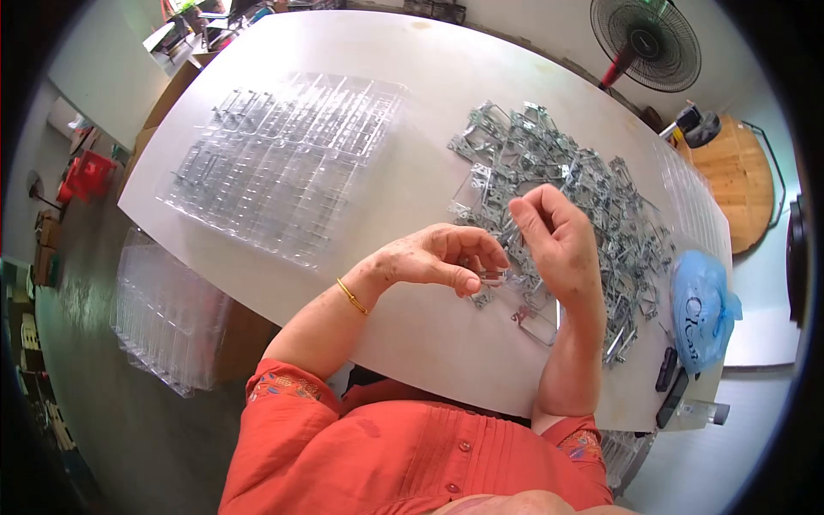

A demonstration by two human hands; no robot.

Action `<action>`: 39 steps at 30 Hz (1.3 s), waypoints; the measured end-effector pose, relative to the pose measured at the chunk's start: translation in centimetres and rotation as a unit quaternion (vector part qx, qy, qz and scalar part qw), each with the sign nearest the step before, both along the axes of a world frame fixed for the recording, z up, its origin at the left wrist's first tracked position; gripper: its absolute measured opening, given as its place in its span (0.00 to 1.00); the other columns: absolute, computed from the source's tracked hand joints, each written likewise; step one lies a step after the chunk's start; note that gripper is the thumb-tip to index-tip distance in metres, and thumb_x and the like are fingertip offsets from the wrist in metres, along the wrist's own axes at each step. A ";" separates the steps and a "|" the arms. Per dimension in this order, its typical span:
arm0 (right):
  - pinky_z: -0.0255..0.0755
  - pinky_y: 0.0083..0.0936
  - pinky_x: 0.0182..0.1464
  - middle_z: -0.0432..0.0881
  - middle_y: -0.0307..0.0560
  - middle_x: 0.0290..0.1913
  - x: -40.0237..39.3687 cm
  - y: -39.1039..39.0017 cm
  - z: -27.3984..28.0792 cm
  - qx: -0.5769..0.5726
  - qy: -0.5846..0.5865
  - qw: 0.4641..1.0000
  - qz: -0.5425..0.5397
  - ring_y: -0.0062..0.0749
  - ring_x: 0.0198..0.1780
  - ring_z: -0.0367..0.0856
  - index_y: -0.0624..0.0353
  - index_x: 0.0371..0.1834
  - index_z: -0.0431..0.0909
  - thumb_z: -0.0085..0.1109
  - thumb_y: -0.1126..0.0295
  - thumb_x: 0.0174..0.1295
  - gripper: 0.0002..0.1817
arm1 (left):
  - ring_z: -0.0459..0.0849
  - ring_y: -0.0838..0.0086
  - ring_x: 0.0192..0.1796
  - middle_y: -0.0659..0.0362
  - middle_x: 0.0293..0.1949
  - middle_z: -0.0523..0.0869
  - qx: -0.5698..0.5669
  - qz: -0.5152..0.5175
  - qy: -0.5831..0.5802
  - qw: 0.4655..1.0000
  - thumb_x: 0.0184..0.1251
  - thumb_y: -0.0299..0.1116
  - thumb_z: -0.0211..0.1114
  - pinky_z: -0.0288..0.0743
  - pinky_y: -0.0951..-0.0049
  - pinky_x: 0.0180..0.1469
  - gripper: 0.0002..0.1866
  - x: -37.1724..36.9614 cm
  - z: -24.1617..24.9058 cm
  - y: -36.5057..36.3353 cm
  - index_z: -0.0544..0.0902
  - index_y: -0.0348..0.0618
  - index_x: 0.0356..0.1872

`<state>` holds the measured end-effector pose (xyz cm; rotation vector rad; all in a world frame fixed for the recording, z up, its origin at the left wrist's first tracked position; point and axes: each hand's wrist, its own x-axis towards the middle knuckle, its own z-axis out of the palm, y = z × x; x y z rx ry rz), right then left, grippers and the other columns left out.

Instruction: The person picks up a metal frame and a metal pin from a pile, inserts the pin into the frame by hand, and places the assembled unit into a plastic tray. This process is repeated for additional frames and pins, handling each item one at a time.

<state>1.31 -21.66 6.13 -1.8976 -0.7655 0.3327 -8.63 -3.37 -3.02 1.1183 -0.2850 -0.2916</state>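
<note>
My left hand [438, 257] is closed, thumb and fingers round a small metal part [491, 276] that mostly hides in the palm. To its right my right hand [560, 240] is raised, its fingers curled in against the thumb; whether anything is between them I cannot see. Behind and beside the right hand spreads a large heap of thin metal brackets [618, 215]. One wire-like bracket with a reddish end [536, 326] lies just below the hands, near the right forearm.
Stacked clear plastic trays [283, 163] holding metal parts lie on the white table [412, 86] at left. More clear trays [163, 309] stand below its left edge. A blue plastic bag [699, 309], a black object [672, 396] and a bottle [704, 413] sit at right. A fan [644, 43] stands behind.
</note>
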 end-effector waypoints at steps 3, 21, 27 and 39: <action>0.61 0.16 0.27 0.74 0.30 0.24 0.5 -0.2 -0.3 0.045 -0.003 0.999 -0.014 0.11 0.26 0.66 0.61 0.36 0.78 0.64 0.66 0.74 0.11 | 0.86 0.73 0.41 0.53 0.48 0.87 -0.044 0.019 0.018 0.999 0.67 0.35 0.76 0.82 0.70 0.44 0.27 -0.1 -0.5 0.2 0.78 0.36 0.63; 0.80 0.20 0.38 0.88 0.42 0.33 -1.0 1.1 -1.1 0.160 -0.080 0.984 0.004 0.21 0.35 0.88 0.61 0.40 0.79 0.66 0.80 0.67 0.05 | 0.89 0.62 0.41 0.48 0.51 0.85 -0.199 0.095 -0.025 0.975 0.75 0.39 0.67 0.84 0.62 0.43 0.30 0.5 -1.6 1.0 0.71 0.37 0.72; 0.76 0.25 0.28 0.86 0.46 0.25 -1.5 0.8 -0.1 -0.040 -0.155 0.987 0.008 0.26 0.26 0.86 0.60 0.38 0.78 0.64 0.73 0.70 0.05 | 0.88 0.60 0.43 0.49 0.52 0.86 -0.192 0.112 -0.053 0.974 0.72 0.34 0.70 0.83 0.59 0.48 0.30 0.6 -2.1 1.1 0.72 0.44 0.73; 0.75 0.24 0.30 0.83 0.44 0.23 -1.0 0.0 0.0 -0.044 -0.058 0.997 0.041 0.20 0.24 0.80 0.61 0.38 0.79 0.60 0.73 0.72 0.04 | 0.87 0.64 0.44 0.53 0.51 0.87 -0.144 0.124 -0.052 0.980 0.70 0.34 0.72 0.80 0.64 0.49 0.29 0.8 -2.0 0.9 0.74 0.41 0.69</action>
